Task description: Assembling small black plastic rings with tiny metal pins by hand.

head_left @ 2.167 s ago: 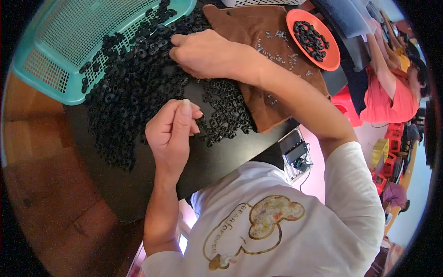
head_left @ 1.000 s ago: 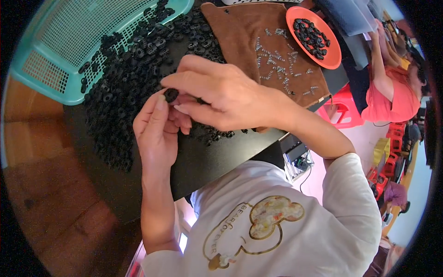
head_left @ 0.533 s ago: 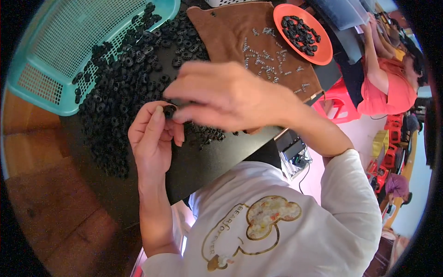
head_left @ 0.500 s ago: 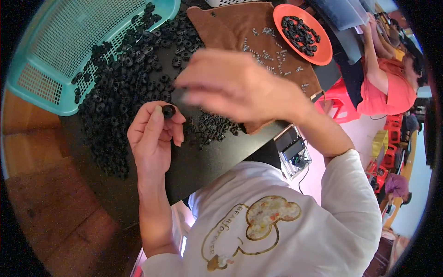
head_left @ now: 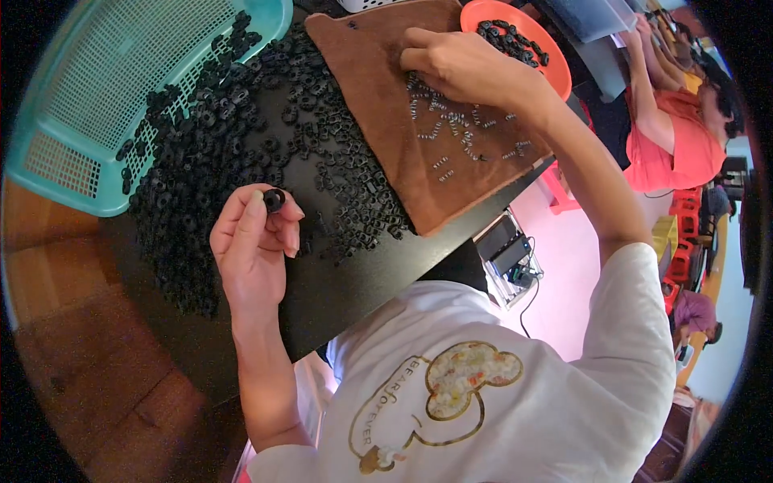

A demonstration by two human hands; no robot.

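Note:
Between the thumb and fingers of my left hand [head_left: 251,237] is a small round black plastic piece [head_left: 274,200] with a hollow centre. That hand hovers over the dark table beside a big heap of black plastic parts [head_left: 185,193]. My right hand [head_left: 463,68] rests on the brown cloth [head_left: 362,72], its fingers bent together and pointing down. Whatever its fingertips touch or pinch is hidden. Small metal springs [head_left: 455,121] lie scattered on the cloth just beside that hand. Smaller black pieces [head_left: 358,177] spread along the cloth's left edge.
A green mesh basket [head_left: 60,189] stands at the far left, with black parts spilling over its edge. An orange plate [head_left: 561,76] of black pieces sits at the far right. Beyond the table are a small device on a stand [head_left: 503,249] and a person in a coral shirt [head_left: 672,145].
My right hand has moved from above the parts near my left hand, away to the far right, down onto the cloth. My left hand still holds the round black piece.

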